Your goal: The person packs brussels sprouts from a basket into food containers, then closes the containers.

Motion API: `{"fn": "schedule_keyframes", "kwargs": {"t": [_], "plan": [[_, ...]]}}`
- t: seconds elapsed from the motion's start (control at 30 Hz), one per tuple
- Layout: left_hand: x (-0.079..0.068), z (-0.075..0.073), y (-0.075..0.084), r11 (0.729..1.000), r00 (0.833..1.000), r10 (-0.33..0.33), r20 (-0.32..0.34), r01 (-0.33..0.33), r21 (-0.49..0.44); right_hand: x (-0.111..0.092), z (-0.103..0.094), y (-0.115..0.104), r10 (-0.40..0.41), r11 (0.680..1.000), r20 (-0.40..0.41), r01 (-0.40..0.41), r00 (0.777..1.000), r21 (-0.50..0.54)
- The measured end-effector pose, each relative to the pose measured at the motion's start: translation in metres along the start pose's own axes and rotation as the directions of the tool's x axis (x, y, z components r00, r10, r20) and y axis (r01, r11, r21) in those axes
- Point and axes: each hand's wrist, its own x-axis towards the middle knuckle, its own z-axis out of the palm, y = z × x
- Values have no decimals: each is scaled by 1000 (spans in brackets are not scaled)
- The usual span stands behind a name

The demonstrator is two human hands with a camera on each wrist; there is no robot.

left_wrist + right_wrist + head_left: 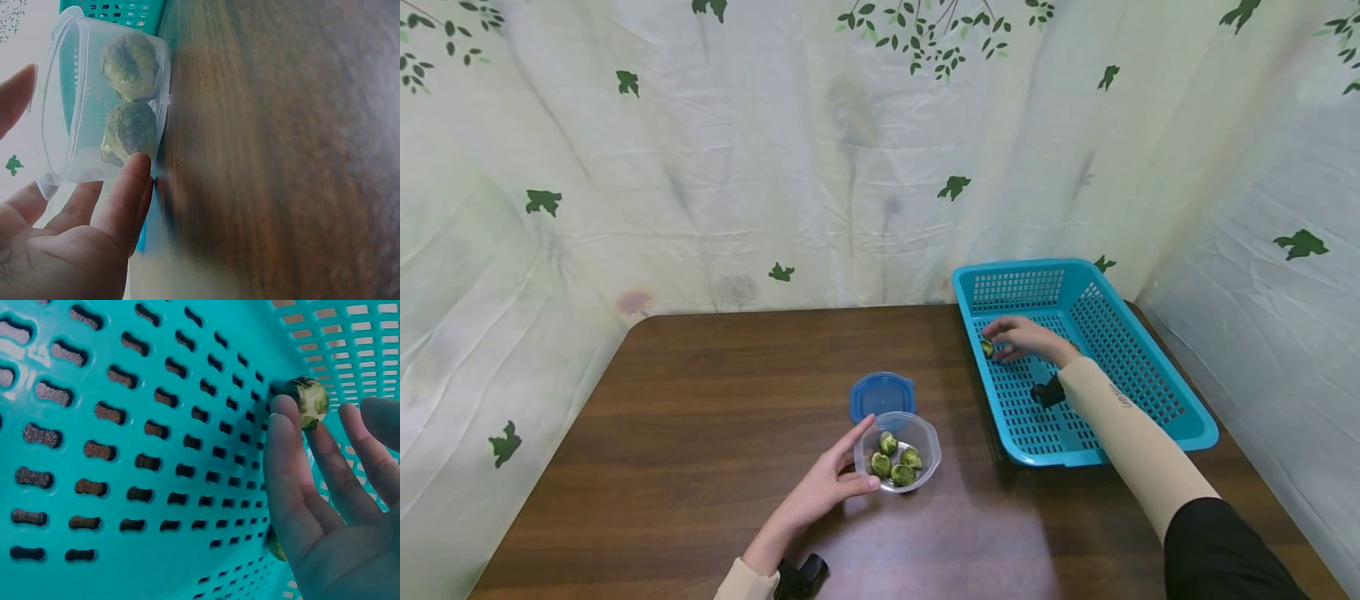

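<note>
My left hand [827,483] holds a clear plastic container [934,450] at its left side, thumb near the rim and fingers along the wall. Several Brussels sprouts [903,475] lie inside it; two sprouts [129,128] show through the wall in the left wrist view. My right hand [1022,337] reaches into a blue perforated basket [1150,375], fingers spread loosely. A Brussels sprout [306,403] sits right at the fingertips by the basket wall, with the thumb apart from it. Another sprout [276,545] is partly hidden behind the hand.
A round blue lid [882,393] lies on the brown wooden table [715,417], just behind the container. The basket stands at the table's right side. White curtains [737,167] with green leaf prints hang behind and beside the table.
</note>
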Motion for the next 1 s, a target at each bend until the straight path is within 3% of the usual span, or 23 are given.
{"fn": "schedule_keyframes", "kwargs": {"t": [0.3, 0.7, 1.0], "plan": [[0, 0, 2, 1000, 1000, -8, -9, 8, 2, 5, 2, 4, 3, 1000, 48, -4, 999, 23], [-2, -2, 2, 1000, 999, -16, -36, 16, 6, 2, 0, 1, -2, 998, 12, 2, 1000, 61], [-3, -2, 3, 1000, 999, -16, -30, 16, 11, -14, -13, -10, -90, 994, -28, 91, 996, 59]]}}
